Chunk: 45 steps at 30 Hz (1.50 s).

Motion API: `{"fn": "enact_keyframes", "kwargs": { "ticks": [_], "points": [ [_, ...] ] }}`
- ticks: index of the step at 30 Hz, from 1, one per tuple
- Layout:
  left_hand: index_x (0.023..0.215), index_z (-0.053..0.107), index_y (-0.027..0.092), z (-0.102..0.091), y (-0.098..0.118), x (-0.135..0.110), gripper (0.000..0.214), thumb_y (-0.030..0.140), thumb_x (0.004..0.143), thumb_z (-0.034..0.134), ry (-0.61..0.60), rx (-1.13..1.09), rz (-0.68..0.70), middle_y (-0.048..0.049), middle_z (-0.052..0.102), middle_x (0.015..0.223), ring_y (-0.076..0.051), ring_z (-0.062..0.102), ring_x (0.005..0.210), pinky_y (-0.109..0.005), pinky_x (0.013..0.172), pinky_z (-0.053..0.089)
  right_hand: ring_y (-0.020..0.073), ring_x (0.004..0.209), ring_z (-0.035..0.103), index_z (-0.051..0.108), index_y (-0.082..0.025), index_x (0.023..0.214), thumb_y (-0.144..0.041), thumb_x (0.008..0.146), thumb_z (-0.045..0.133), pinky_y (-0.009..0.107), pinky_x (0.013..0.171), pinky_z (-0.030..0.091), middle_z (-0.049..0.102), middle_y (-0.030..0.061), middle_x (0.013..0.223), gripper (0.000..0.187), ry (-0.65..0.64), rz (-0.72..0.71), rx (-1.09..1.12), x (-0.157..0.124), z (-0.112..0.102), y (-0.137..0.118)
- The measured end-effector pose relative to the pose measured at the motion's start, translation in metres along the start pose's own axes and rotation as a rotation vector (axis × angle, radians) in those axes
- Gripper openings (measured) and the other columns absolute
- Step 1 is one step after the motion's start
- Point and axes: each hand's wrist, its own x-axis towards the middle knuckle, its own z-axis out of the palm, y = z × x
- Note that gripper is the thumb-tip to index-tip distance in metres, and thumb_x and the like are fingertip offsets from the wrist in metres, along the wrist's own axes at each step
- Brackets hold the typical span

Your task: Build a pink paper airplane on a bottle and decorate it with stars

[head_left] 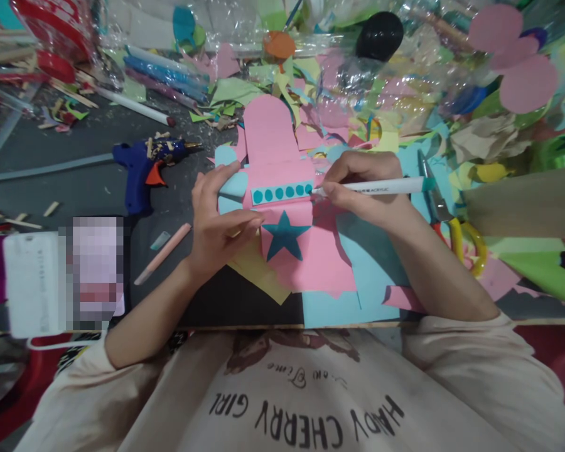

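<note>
Right hand point(374, 167), three o'clock of the pink round-topped paper cutout point(277, 138), pinches a slim white marker point(395, 186). Left hand point(215, 221), nine o'clock, lies half-open against the cutout.

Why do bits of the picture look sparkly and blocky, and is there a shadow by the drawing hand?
In the head view, the clear plastic catches bright glints; in the head view, square pixels cover the dark-edged device; also in the head view, yes, a soft shadow darkens the pink paper below the right hand.
</note>
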Motion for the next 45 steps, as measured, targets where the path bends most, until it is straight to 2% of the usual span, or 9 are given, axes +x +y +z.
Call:
{"fn": "enact_keyframes", "kwargs": {
  "ticks": [6,14,22,27,32,35,38,41,45],
  "points": [
    [0.096,0.078,0.034,0.001,-0.003,0.000,0.017,0.037,0.096,0.061,0.039,-0.044,0.082,0.0076,0.038,0.161,-0.025,0.044,0.141,-0.049,0.120,0.029,0.0107,0.050,0.049,0.055,-0.023,0.061,-0.015,0.079,0.064,0.026,0.046,0.037,0.056,-0.0034,0.058,0.022,0.049,0.105,0.012,0.002,-0.003,0.005],
    [0.094,0.077,0.031,0.001,-0.002,0.001,0.019,0.042,0.095,0.061,0.018,-0.097,0.042,0.0027,0.044,0.158,-0.027,0.044,0.141,-0.052,0.121,0.029,0.0126,0.054,0.050,0.056,-0.024,0.064,-0.035,0.085,0.071,0.029,0.051,0.044,0.057,-0.0033,0.061,0.027,0.049,0.213,-0.006,-0.002,-0.003,0.007],
    [0.097,0.077,0.031,0.002,-0.002,0.001,0.013,0.033,0.094,0.065,0.084,-0.094,0.126,0.0044,0.042,0.159,-0.028,0.047,0.139,-0.053,0.119,0.031,0.0083,0.044,0.049,0.057,-0.022,0.062,-0.022,0.078,0.065,0.023,0.041,0.041,0.062,-0.0051,0.059,0.018,0.139,0.181,0.128,0.002,0.004,0.005],
    [0.097,0.077,0.030,0.001,0.000,0.002,0.014,0.035,0.095,0.064,0.081,-0.150,0.073,0.0031,0.044,0.157,-0.030,0.047,0.139,-0.057,0.120,0.031,0.0104,0.044,0.055,0.065,-0.022,0.074,-0.054,0.085,0.066,0.024,0.041,0.046,0.062,-0.0043,0.059,0.033,0.148,0.240,0.187,0.003,0.005,0.004],
    [0.095,0.078,0.029,0.000,-0.001,0.001,0.013,0.033,0.094,0.065,0.084,-0.194,0.072,0.0021,0.044,0.158,-0.030,0.047,0.139,-0.056,0.122,0.027,0.0123,0.035,0.052,0.076,-0.022,0.101,-0.082,0.085,0.043,0.026,0.032,0.038,0.062,-0.0031,0.052,0.070,0.128,0.221,0.204,-0.001,0.001,0.000],
    [0.092,0.077,0.027,0.000,-0.001,0.001,0.014,0.031,0.095,0.064,0.097,-0.156,0.096,0.0028,0.042,0.160,-0.028,0.046,0.139,-0.052,0.121,0.031,0.0106,0.030,0.044,0.078,-0.023,0.095,-0.072,0.090,0.051,0.026,0.031,0.035,0.056,-0.0058,0.044,0.055,0.179,0.140,0.072,0.001,-0.005,-0.006],
    [0.090,0.076,0.025,0.000,-0.001,0.001,0.017,0.031,0.097,0.061,0.096,-0.147,0.095,0.0018,0.043,0.159,-0.028,0.047,0.139,-0.054,0.121,0.032,0.0142,0.049,0.062,0.074,-0.024,0.085,-0.052,0.093,0.061,0.030,0.050,0.051,0.067,-0.0018,0.060,0.031,0.219,0.060,-0.179,0.007,-0.015,-0.014],
    [0.090,0.076,0.025,-0.002,0.001,0.001,0.020,0.033,0.098,0.059,0.091,-0.145,0.082,0.0017,0.042,0.159,-0.027,0.047,0.139,-0.054,0.122,0.032,0.0234,0.091,0.073,0.067,-0.025,0.098,-0.045,0.088,0.068,0.038,0.079,0.059,0.075,0.0056,0.099,0.023,-0.031,0.084,-0.414,0.011,-0.029,-0.017],
    [0.090,0.076,0.026,-0.005,0.004,0.001,0.026,0.039,0.100,0.055,0.078,-0.178,0.001,0.0027,0.044,0.157,-0.026,0.046,0.141,-0.051,0.123,0.033,0.0332,0.111,0.069,0.057,-0.021,0.119,-0.040,0.074,0.078,0.051,0.091,0.057,0.070,0.0110,0.124,0.053,-0.308,0.258,-0.474,0.008,-0.037,-0.006]
  ]
}}
